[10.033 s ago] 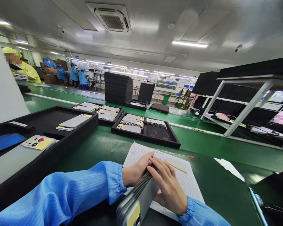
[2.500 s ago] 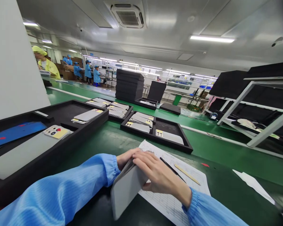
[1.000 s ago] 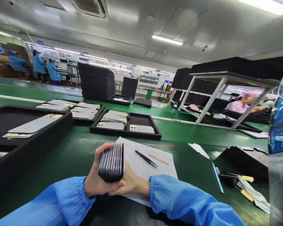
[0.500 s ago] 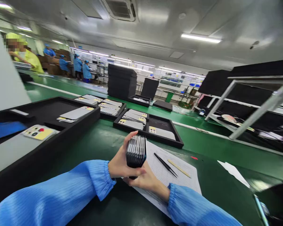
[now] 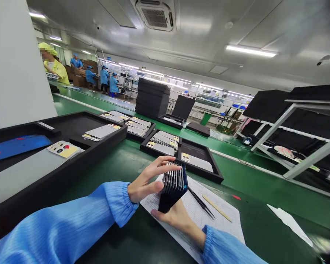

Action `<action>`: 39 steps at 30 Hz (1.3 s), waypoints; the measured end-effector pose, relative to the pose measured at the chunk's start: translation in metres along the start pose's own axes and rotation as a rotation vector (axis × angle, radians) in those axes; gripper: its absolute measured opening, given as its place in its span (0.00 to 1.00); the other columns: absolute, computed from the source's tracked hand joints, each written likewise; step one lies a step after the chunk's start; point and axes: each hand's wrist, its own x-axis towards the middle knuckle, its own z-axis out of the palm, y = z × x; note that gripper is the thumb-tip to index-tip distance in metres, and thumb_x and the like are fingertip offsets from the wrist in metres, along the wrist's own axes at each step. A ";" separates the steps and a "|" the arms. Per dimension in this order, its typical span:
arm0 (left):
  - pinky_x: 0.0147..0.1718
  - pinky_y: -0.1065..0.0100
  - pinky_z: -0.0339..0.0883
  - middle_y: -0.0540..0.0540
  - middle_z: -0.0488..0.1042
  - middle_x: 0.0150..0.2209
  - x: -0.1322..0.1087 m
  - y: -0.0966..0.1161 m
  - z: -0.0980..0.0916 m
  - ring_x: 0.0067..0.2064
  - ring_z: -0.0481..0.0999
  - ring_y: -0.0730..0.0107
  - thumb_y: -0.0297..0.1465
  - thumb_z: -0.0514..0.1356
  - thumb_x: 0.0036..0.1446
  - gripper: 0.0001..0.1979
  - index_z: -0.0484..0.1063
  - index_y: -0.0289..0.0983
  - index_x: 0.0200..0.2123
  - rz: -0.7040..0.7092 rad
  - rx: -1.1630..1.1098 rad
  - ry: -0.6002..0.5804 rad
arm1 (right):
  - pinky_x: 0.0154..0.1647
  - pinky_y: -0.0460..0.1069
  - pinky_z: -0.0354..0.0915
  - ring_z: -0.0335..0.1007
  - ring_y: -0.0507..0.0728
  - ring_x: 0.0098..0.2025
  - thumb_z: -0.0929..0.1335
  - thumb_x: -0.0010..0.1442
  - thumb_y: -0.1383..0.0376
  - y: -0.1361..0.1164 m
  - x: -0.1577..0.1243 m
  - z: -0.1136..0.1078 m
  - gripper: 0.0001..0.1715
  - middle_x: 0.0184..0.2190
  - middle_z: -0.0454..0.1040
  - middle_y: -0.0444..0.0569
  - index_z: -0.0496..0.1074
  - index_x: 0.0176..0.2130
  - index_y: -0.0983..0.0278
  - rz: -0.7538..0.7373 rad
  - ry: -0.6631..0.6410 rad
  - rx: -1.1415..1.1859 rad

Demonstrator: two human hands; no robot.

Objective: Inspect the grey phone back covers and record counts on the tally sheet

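Stack (image 5: 173, 182) over sheet (image 5: 226, 226), tweezers (image 5: 201, 204) beside

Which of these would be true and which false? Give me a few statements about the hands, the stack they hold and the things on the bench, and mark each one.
1. The left hand and the right hand are both on the stack of covers. True.
2. The black tweezers lie inside a tray. False: they lie on the paper form, beside a wooden stick.
3. The person's sleeves are yellow. False: they are blue.
4. The black tray beyond the form has covers lying in it. True.
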 end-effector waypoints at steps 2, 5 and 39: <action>0.55 0.53 0.50 0.42 0.59 0.56 -0.001 -0.002 0.002 0.56 0.59 0.52 0.46 0.48 0.57 0.24 0.66 0.41 0.53 -0.017 -0.032 0.031 | 0.43 0.55 0.65 0.64 0.62 0.42 0.72 0.42 0.62 0.000 0.000 0.000 0.28 0.39 0.68 0.49 0.63 0.44 0.62 0.008 -0.010 0.011; 0.55 0.54 0.51 0.44 0.60 0.56 -0.002 -0.003 0.004 0.56 0.59 0.52 0.42 0.49 0.57 0.22 0.68 0.41 0.51 -0.045 -0.043 0.061 | 0.42 0.55 0.65 0.64 0.62 0.41 0.73 0.41 0.59 -0.003 0.001 -0.001 0.30 0.40 0.67 0.50 0.64 0.43 0.62 0.016 -0.016 0.023; 0.51 0.57 0.57 0.43 0.63 0.53 -0.002 0.014 0.007 0.54 0.62 0.52 0.33 0.54 0.51 0.19 0.70 0.39 0.48 -0.131 -0.014 0.135 | 0.46 0.55 0.64 0.66 0.62 0.43 0.72 0.44 0.60 -0.003 0.003 -0.002 0.29 0.40 0.70 0.48 0.64 0.47 0.62 -0.036 -0.078 0.032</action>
